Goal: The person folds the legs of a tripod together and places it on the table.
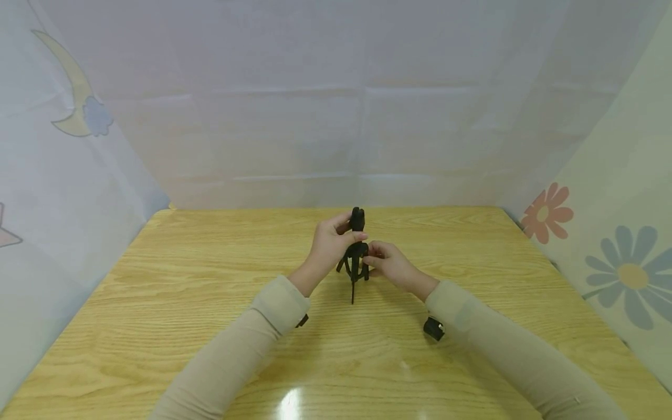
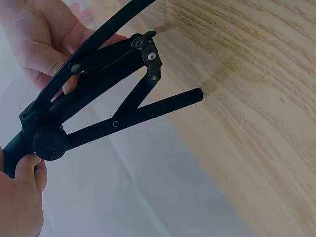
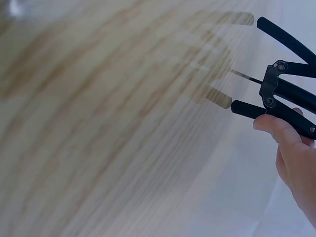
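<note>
A small black tripod (image 1: 357, 219) stands upright near the middle of the table, its legs partly spread and joined by hinged braces. My left hand (image 1: 329, 238) grips the upper column from the left, with the thumb across the near side. The left wrist view shows that hand's fingers just beyond a round ribbed knob (image 2: 49, 142). From the right, my right hand (image 1: 395, 267) pinches one leg; in the right wrist view the thumb (image 3: 269, 124) lies along it near the brace. The leg tips come close to the wood, where their reflections show.
The wooden table (image 1: 184, 280) is glossy and ends at a pale cloth backdrop (image 1: 294, 134). Printed side cloths rise at left and right, with a moon (image 1: 76, 87) and flowers (image 1: 632, 276). A black wrist camera (image 1: 434, 328) hangs under the right cuff.
</note>
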Motion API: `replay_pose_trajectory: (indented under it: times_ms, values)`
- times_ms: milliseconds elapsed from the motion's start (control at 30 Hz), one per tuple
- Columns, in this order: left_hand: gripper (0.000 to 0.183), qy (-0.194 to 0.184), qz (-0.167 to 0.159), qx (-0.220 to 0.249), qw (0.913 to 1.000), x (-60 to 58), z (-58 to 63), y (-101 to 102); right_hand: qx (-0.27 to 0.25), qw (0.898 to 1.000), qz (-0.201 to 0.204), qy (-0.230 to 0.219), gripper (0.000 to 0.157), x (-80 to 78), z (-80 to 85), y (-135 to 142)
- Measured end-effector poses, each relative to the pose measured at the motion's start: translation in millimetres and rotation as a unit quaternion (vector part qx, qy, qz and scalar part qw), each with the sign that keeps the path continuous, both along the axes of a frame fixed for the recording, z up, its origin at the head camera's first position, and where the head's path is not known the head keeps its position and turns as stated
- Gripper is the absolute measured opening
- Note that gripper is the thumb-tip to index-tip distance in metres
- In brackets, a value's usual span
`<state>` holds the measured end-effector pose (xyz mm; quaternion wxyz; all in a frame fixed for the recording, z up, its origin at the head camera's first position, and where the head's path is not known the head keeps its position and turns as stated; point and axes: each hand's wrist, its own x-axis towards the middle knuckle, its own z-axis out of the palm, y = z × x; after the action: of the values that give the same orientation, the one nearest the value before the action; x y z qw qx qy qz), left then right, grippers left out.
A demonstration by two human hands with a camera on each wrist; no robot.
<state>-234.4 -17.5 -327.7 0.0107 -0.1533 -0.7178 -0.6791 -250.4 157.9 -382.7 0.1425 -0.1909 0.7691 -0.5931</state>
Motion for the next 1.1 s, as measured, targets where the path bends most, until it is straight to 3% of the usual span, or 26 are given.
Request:
replay_pose_trajectory:
  times_ms: [767,1100]
  values:
    - [0.054,0.011,0.009,0.005,0.9999,0.8,-2.5,2.7,-0.004,1.000,-0.001,-0.007,0.014,-2.9,0.9,3.0]
    - [0.055,-0.001,-0.013,-0.018,0.9998,-1.6,-1.4,-2.5,-0.004,1.000,0.000,0.010,0.013,-1.4,1.2,1.6]
